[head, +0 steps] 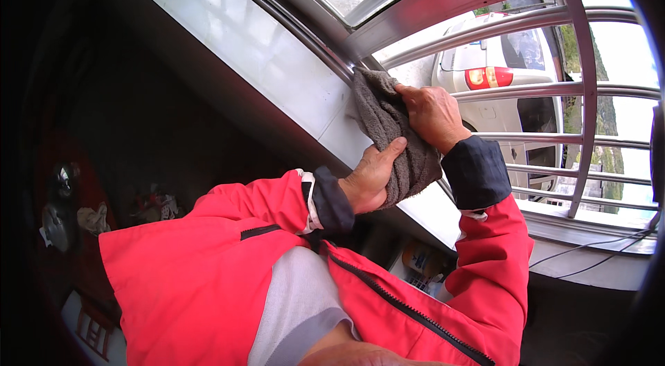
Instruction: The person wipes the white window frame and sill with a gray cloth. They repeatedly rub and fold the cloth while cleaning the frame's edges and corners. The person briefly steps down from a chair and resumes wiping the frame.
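Note:
Both of my hands grip a bunched grey-brown towel (387, 121) over a white tiled window sill (280, 72). My left hand (371, 173) holds the towel's lower part, thumb lying on top and the other fingers hidden. At the upper right side of the cloth, my right hand (434, 114) pinches it with curled fingers. The towel's far end touches the metal window track (332, 62), near the lower corner of the sliding window frame (405, 17).
Metal security bars (524, 91) run outside the window, with a white vehicle (493, 62) beyond them. Dark cables (587, 249) cross the sill at right. Below the sill sits a container with an orange label (418, 257). A shiny metal object (57, 220) stands in the dim room at left.

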Demonstrator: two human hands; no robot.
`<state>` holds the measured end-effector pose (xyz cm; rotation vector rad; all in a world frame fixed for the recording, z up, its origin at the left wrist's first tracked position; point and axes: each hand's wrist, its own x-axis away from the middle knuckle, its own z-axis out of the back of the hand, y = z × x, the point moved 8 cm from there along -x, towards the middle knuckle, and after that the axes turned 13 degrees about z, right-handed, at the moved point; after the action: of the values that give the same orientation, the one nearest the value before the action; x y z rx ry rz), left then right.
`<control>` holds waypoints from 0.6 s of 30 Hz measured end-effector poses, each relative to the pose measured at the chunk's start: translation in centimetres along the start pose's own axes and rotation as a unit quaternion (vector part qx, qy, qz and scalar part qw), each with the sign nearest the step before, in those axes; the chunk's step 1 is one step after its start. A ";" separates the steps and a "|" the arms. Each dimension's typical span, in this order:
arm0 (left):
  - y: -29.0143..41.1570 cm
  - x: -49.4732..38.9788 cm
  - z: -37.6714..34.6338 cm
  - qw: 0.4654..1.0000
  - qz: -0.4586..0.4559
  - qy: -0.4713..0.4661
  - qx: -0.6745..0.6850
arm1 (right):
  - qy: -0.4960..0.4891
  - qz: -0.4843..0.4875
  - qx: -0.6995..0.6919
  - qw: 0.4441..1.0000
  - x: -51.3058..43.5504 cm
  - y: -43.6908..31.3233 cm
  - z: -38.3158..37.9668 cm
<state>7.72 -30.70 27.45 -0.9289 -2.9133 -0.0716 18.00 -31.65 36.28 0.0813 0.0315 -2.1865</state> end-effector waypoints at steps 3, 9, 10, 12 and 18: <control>1.3 0.6 0.7 1.000 -0.012 0.015 0.022 | -0.070 -0.012 0.058 0.996 -1.8 -0.9 0.1; 3.0 2.5 0.9 0.999 -0.031 0.015 -0.008 | -0.081 0.021 0.044 0.996 -1.8 -1.4 -1.0; 2.8 2.6 1.1 1.000 -0.029 0.013 0.000 | -0.085 0.013 0.049 0.995 -1.2 -1.1 -1.7; 2.4 2.5 1.8 1.000 -0.027 0.010 -0.012 | -0.082 -0.013 0.054 0.995 -0.9 -1.4 -1.6; 7.3 2.6 2.3 0.995 -0.082 0.050 -0.004 | -0.013 0.028 0.032 0.999 -8.0 -3.6 -1.9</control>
<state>9.70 -23.08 25.50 -0.6656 -2.8916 -0.1356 19.77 -22.92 34.92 0.0902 -0.0549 -2.1325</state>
